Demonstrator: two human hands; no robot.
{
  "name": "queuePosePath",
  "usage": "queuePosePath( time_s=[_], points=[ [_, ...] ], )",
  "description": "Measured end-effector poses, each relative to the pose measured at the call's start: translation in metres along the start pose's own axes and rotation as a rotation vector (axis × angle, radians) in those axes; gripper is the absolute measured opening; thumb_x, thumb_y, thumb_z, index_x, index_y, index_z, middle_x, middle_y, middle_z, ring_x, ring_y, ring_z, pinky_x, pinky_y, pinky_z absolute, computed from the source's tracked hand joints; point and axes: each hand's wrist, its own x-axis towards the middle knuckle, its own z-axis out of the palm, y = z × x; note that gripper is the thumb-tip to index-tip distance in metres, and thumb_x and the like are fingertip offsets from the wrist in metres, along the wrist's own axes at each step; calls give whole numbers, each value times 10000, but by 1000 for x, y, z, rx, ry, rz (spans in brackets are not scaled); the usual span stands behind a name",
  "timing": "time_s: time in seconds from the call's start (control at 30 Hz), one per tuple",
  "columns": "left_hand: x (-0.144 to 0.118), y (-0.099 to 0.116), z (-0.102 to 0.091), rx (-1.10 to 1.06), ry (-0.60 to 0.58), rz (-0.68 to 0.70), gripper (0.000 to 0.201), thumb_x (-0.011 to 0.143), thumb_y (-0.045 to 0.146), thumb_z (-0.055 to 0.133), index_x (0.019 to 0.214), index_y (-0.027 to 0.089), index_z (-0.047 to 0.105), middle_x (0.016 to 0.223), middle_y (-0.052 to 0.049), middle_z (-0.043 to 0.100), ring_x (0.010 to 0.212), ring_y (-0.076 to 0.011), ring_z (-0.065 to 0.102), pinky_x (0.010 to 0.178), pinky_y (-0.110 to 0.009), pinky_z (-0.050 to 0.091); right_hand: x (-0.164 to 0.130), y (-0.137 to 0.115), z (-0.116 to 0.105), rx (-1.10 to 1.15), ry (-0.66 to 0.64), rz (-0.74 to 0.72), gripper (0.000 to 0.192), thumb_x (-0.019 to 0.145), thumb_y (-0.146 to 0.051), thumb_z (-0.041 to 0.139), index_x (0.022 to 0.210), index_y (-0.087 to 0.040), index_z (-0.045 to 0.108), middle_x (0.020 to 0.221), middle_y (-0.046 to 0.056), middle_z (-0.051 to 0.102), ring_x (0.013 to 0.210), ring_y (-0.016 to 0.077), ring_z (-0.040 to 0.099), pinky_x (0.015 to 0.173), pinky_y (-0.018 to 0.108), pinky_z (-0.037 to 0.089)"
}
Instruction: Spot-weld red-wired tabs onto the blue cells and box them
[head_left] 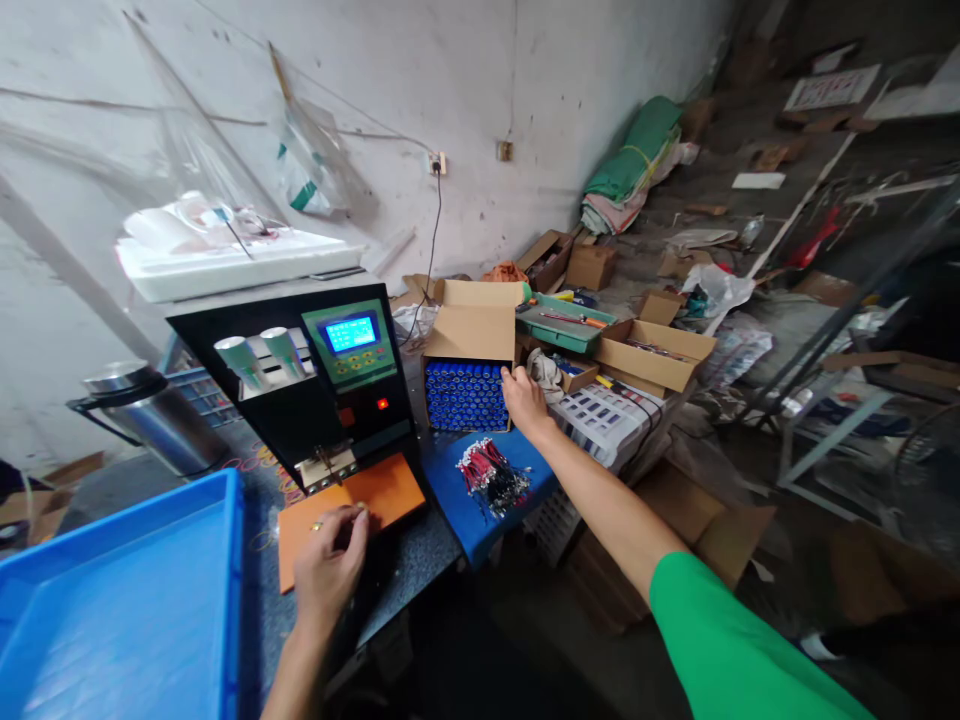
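Reaching into the box [469, 375] of blue cells [463, 397], the right hand [523, 398] is touching them, fingers loosely open; the left hand [328, 565] is pinching a small part on the orange plate [390, 490] left of the box.

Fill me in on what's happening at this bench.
A person in a green sleeve works at a dark bench. The right hand reaches into an open cardboard box packed with blue cylindrical cells, fingers touching the top row. The left hand rests on the orange plate in front of a black machine with a lit screen. A bundle of red and black wires lies on a blue pad between them.
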Motion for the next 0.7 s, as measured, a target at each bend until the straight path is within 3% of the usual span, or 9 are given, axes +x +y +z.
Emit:
queuePosePath(
  time_s=[0.13, 0.43, 0.7],
  points=[
    [-2, -2, 1, -3, 5, 24, 244, 890, 435, 576, 862, 210, 668, 868, -36, 708, 779, -192, 676, 736, -306, 527, 12, -2, -1, -30, -44, 35, 477, 1005, -215, 341, 1459, -193, 486, 1200, 196, 583, 887, 251, 655, 824, 399, 498],
    [-3, -1, 3, 18, -1, 42, 227, 891, 424, 576, 858, 217, 664, 881, -33, 715, 780, -196, 685, 729, -310, 525, 6, 10, -10, -9, 11, -9, 472, 1036, -331, 294, 1423, -213, 537, 1123, 149, 621, 878, 244, 643, 788, 345, 467],
    [-1, 0, 2, 25, -5, 64, 241, 897, 422, 573, 848, 205, 666, 868, -47, 713, 802, -199, 684, 738, -307, 529, 14, 14, 3, 56, 92, -6, 418, 1030, -342, 361, 1310, -220, 647, 1051, 128, 645, 837, 214, 640, 767, 309, 453]
  ],
)
